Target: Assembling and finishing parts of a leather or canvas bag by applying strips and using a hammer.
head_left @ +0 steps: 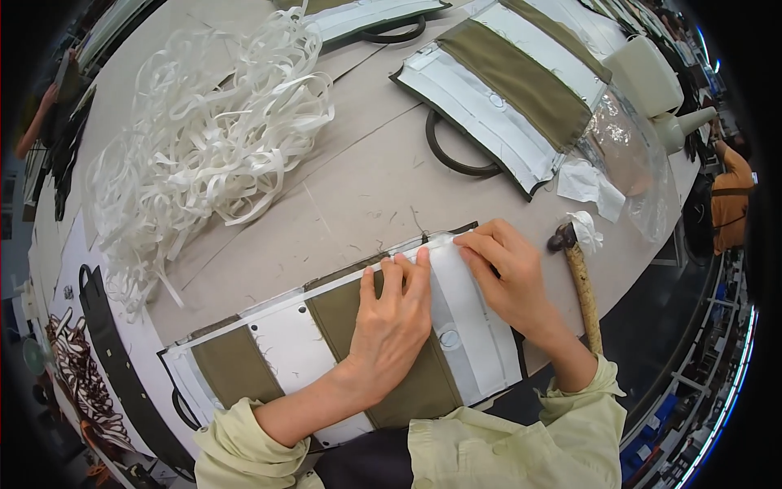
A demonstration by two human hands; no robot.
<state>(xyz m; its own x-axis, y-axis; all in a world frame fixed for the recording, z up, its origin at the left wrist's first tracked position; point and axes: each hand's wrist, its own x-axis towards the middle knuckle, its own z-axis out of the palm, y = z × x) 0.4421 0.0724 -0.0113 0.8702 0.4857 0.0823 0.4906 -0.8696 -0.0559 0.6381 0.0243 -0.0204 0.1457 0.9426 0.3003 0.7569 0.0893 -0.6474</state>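
Olive-and-white stripes cover the fabric panel lying on the bench before you. Your left hand presses outstretched fingertips near its far edge; your right hand bends thumb and forefinger onto the far right corner, though whether they grip is hard to tell. Beyond, white tape heaps left; a second striped panel lies right.

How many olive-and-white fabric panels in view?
3: the near panel, under the left hand and right hand; the upper-right panel; the top-edge panel, cut off by the frame. More could be hidden underneath.
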